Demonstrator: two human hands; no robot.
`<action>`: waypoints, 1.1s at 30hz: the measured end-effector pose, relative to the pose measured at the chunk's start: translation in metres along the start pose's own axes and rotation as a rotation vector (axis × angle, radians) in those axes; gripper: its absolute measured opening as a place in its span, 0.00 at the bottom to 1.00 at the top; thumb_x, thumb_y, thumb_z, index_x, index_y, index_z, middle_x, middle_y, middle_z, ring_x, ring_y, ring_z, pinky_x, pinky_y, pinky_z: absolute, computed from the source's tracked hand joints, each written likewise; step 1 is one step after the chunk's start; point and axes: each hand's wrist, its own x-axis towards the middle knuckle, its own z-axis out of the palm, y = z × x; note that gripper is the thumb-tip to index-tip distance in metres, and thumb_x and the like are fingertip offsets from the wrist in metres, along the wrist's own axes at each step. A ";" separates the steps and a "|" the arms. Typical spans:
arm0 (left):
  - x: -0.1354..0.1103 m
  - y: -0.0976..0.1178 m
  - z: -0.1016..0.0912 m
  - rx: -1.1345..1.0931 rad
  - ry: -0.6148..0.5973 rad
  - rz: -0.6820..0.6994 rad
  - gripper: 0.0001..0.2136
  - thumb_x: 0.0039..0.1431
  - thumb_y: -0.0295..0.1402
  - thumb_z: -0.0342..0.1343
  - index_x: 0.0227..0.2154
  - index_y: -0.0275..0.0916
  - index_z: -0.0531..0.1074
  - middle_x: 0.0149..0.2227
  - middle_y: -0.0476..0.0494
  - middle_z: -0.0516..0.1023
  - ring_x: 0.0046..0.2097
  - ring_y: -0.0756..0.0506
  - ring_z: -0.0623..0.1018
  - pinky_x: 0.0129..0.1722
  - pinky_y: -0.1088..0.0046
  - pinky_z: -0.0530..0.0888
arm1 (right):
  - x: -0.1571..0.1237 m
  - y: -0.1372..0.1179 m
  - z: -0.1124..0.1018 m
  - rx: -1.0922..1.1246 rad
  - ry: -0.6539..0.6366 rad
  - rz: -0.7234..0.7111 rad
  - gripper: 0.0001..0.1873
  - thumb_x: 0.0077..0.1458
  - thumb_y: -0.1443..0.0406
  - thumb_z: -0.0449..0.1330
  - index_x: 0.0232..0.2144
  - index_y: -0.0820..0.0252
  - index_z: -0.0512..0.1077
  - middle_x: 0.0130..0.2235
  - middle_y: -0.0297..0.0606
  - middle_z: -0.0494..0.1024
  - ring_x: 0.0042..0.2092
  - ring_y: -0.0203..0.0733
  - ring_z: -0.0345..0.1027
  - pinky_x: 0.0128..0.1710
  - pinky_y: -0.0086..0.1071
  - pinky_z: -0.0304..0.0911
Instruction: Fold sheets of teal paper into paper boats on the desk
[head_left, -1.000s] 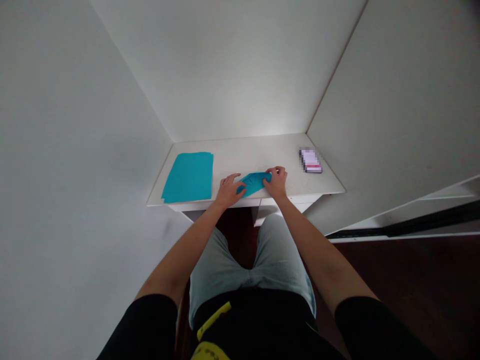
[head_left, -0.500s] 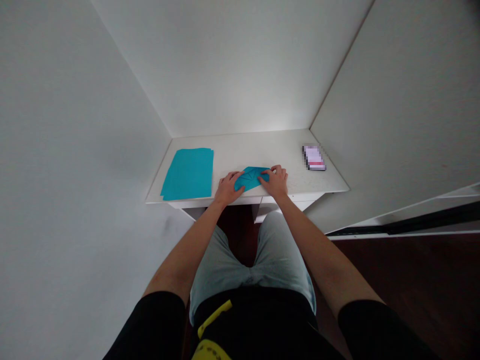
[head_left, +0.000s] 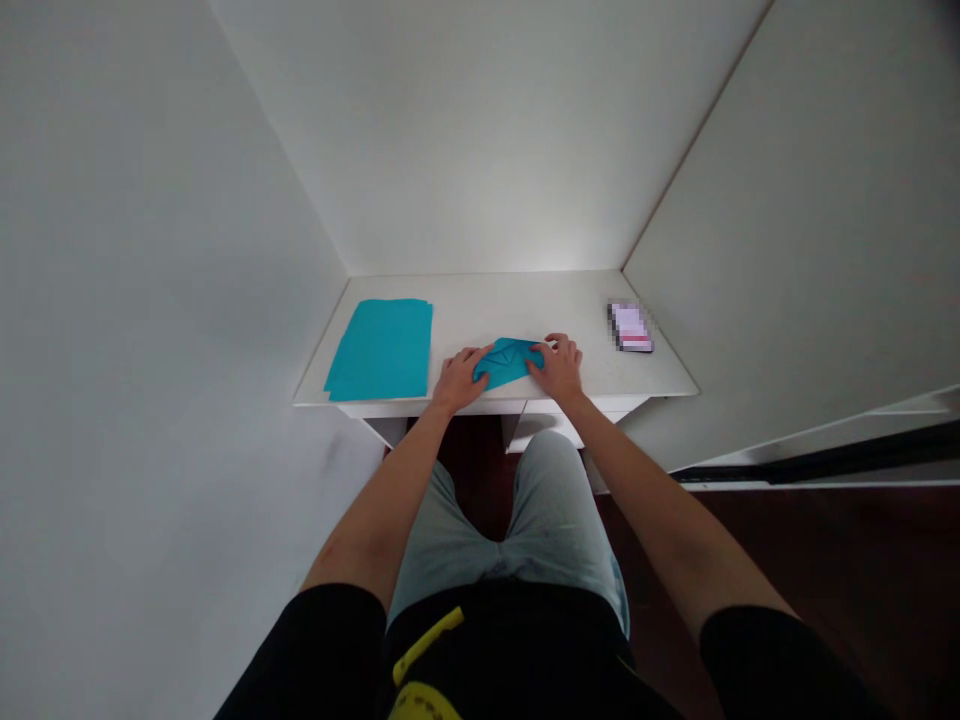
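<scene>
A folded sheet of blue paper (head_left: 508,364), with crease lines across it, lies near the front edge of the white desk (head_left: 525,300). My left hand (head_left: 460,380) grips its left end, thumb at the near side and fingers at the far side. At the right end, my right hand (head_left: 558,368) holds the paper between thumb and bent fingers. Parts of both ends are covered by my fingers.
On the desk's left side lies a stack of blue paper sheets (head_left: 384,350). A phone (head_left: 631,327) with a blurred screen rests at the right. White walls (head_left: 480,140) border the desk at the back and sides.
The camera view has shifted slightly. Both hands keep their hold at the two ends of the folded paper, and its shape looks much the same.
</scene>
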 end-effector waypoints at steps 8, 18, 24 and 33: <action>0.000 -0.002 0.002 -0.007 0.008 0.010 0.33 0.67 0.34 0.60 0.74 0.48 0.64 0.65 0.38 0.75 0.66 0.37 0.75 0.65 0.56 0.70 | 0.018 -0.053 0.007 0.023 -0.290 -0.369 0.12 0.66 0.61 0.64 0.49 0.55 0.82 0.51 0.45 0.81 0.49 0.51 0.75 0.51 0.42 0.69; 0.001 -0.002 0.005 0.001 0.019 0.011 0.37 0.63 0.37 0.65 0.73 0.43 0.62 0.65 0.36 0.75 0.66 0.35 0.75 0.65 0.56 0.69 | 0.044 -0.065 0.011 0.021 -0.427 -0.527 0.12 0.60 0.63 0.70 0.47 0.54 0.83 0.58 0.43 0.81 0.52 0.51 0.78 0.44 0.38 0.70; 0.000 -0.001 0.005 0.002 0.031 0.009 0.36 0.63 0.38 0.66 0.72 0.42 0.63 0.65 0.35 0.75 0.66 0.35 0.75 0.66 0.56 0.69 | 0.042 -0.071 0.010 -0.080 -0.426 -0.596 0.08 0.64 0.63 0.66 0.44 0.57 0.83 0.55 0.46 0.82 0.51 0.52 0.76 0.44 0.39 0.67; 0.006 -0.009 0.014 -0.294 0.193 -0.093 0.35 0.66 0.33 0.62 0.74 0.40 0.59 0.62 0.34 0.77 0.55 0.40 0.82 0.59 0.58 0.76 | 0.047 -0.065 -0.006 0.067 -0.198 -0.449 0.10 0.70 0.61 0.57 0.43 0.57 0.78 0.47 0.47 0.81 0.50 0.52 0.73 0.53 0.43 0.63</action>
